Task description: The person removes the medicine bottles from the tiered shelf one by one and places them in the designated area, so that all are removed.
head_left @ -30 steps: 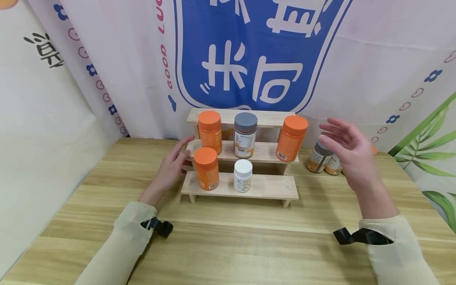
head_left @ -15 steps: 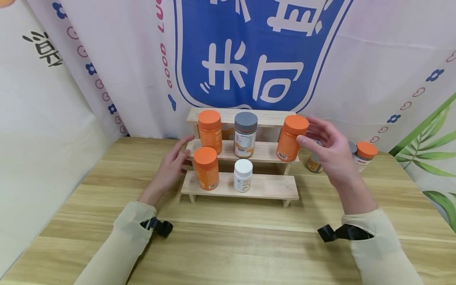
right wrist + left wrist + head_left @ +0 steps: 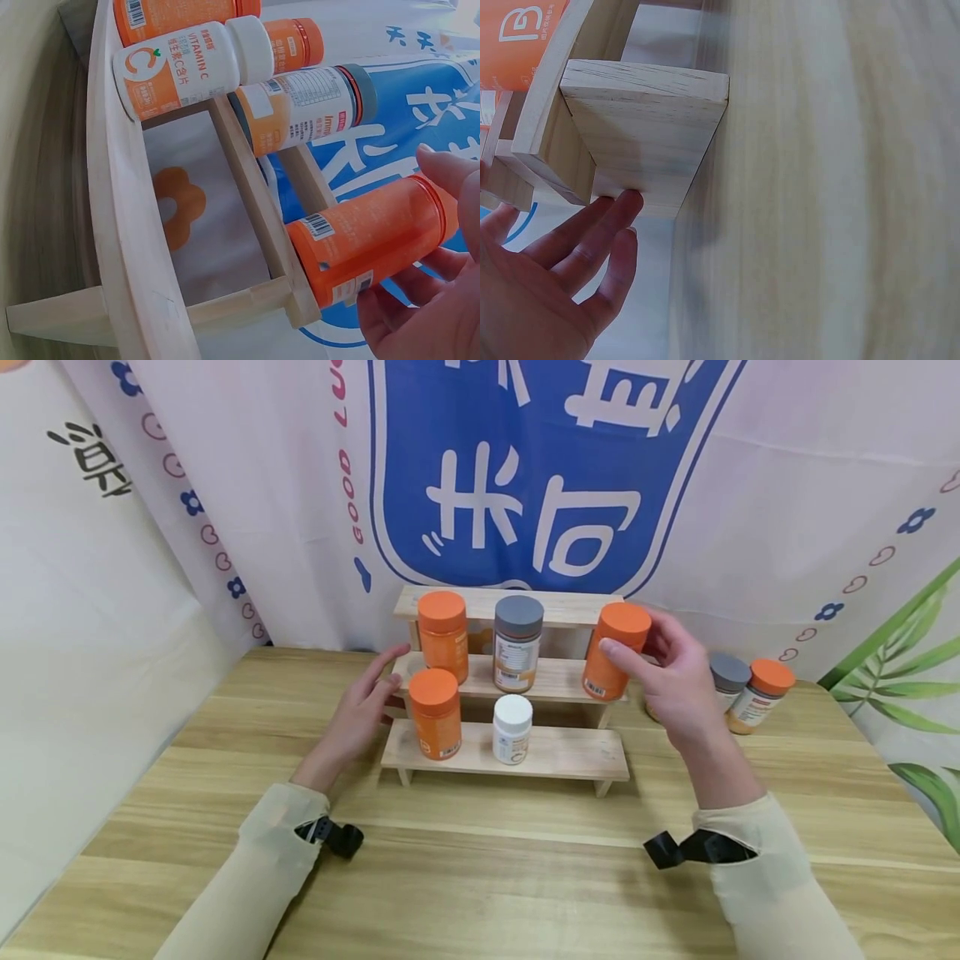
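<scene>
Orange jar [image 3: 367,236] risking a tumble

The right grip [image 3: 684,687] is holding the jar, fingers curled round it, at the middle shelf's [image 3: 559,672] right end; the left grip [image 3: 360,714], fingers outstretched, is touching the wooden stand [image 3: 641,127]. Uneven finger pressure could be tipping the jar off.

From afar I'm seeing something like a small shop display: printed cloth [image 3: 300,485] is hanging behind a wood-grain table [image 3: 480,885], and a stepped wooden rack [image 3: 573,755] is bearing labelled bottles [image 3: 517,647], though I'm failing to tell shop from home
</scene>
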A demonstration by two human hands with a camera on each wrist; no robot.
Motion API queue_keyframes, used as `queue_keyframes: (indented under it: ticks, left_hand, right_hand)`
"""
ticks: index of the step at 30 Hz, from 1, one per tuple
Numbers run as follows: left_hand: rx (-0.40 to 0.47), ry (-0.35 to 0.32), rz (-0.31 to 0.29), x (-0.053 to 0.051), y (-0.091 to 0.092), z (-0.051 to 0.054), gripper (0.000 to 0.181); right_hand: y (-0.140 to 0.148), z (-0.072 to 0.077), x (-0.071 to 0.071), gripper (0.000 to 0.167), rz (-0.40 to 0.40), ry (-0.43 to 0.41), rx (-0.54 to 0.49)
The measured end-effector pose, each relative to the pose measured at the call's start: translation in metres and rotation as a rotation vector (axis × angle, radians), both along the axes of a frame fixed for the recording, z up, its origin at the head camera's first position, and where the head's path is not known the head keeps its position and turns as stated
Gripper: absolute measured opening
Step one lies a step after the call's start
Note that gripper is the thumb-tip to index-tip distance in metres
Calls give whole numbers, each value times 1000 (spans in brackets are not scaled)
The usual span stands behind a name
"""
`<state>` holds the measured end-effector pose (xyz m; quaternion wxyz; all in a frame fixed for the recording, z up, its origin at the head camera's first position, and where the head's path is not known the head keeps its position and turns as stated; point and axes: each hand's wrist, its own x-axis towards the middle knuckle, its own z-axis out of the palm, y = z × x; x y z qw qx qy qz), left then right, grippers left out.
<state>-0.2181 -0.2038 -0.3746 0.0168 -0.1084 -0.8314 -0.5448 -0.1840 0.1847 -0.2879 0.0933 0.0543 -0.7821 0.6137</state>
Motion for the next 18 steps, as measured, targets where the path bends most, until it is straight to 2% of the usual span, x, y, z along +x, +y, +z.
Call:
queue_keyframes:
  ticks: [5,18]
  left_hand:
    - [-1,-3,2,1,0,1,51]
    - [-8,-4,7,0,0,1,52]
  right_hand:
    - [-3,0,1,59,-33,-12,45]
    - [3,-1,5,62,-101,26,143]
